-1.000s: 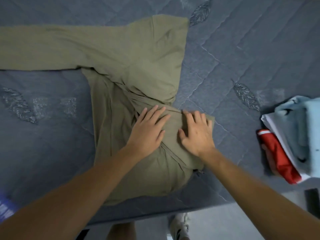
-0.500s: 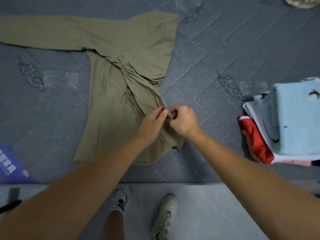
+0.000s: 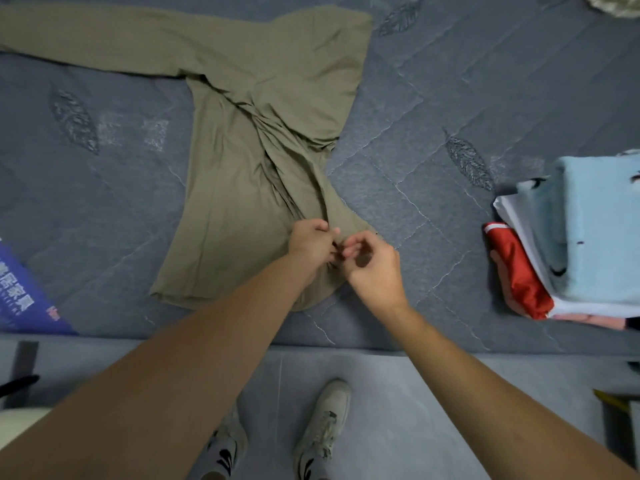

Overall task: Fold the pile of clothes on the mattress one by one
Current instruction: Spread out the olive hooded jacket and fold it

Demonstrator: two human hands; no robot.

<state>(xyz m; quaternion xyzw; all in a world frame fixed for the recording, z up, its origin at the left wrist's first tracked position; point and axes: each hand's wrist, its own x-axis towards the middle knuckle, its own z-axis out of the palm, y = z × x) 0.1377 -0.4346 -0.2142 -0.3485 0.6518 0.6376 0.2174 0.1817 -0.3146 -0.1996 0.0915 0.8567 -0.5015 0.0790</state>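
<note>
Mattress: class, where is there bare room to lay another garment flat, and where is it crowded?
Bare mattress lies between the olive trousers and the folded stack, and left of the trousers. Crowded: the right edge, and where both hands work.

Olive trousers [image 3: 242, 140] spread flat on grey quilted mattress [image 3: 433, 109], one leg out left, waistband bunched near mattress front edge.

**Count of things in view**

One olive-green long-sleeved cotton garment [image 3: 249, 161] on one grey quilted mattress [image 3: 450, 98]; one stack of folded clothes [image 3: 588, 237]; two bare hands; two pale sneakers; one blue printed sheet [image 3: 20, 299].
</note>
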